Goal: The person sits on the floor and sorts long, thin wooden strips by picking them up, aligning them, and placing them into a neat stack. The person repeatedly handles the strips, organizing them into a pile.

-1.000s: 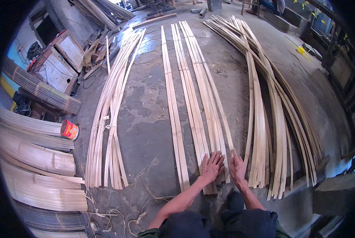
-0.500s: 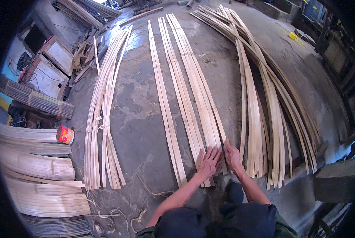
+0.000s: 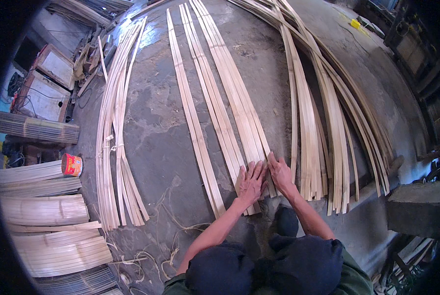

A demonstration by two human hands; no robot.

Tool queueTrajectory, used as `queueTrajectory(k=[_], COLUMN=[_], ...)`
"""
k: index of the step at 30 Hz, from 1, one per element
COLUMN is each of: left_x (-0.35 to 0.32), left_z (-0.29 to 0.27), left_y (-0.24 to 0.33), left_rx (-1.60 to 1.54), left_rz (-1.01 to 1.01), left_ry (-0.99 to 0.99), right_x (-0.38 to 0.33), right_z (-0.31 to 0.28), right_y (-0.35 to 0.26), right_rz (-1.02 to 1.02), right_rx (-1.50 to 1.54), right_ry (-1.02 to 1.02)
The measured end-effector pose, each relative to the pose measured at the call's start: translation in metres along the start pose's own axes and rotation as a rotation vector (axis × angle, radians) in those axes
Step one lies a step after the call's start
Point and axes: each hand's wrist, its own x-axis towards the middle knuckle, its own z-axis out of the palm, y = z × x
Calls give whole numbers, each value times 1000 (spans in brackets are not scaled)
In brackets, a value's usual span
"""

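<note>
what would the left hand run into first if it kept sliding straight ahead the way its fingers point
Probably nothing separate: the left hand lies flat on the long pale bamboo strips, fingers pointing along them. Straight ahead the same strips run on up the grey concrete floor, with nothing lying across them as far as the picture shows.

Pale straw-yellow bamboo strips (image 3: 229,98) lie on mottled grey concrete floor (image 3: 156,132). At nine o'clock, a red can (image 3: 72,164) with a yellow-white label; dark trousers (image 3: 259,268) at six.

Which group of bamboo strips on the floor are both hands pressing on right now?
The flat middle group of bamboo strips: left hand and right hand rest on its near end. The tied bundle and the right pile lie untouched.
</note>
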Motion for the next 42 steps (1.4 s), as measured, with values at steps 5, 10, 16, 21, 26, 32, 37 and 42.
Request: queueTrajectory(k=[5,10,16,21,26,32,37,42], left_x=[0,2,4,-3,-19,-29,-30,-23], left_z=[-2,-4,-10,-22,-23,-24,-20,-28], left_y=[1,2,5,-9,-36,-36,-36,-34], left_rx=[-24,0,-50,-252,-194,-130,-129,-160], left_rz=[7,5,-8,-170,-396,-430,-416,-421], left_ry=[35,7,35,233,390,312,413,361], right_x=[3,8,4,-21,-57,-62,-57,-45], right_z=[-8,-9,4,2,37,42,44,18], right_y=[-4,-1,11,-13,-33,-42,-39,-55], right_rz=[5,-101,-84,-89,-214,-238,-42,296], right_rx=[-35,-191,-31,257,184,170,478,930], right_ry=[-90,-27,82,67,-198,-124,-201,-167])
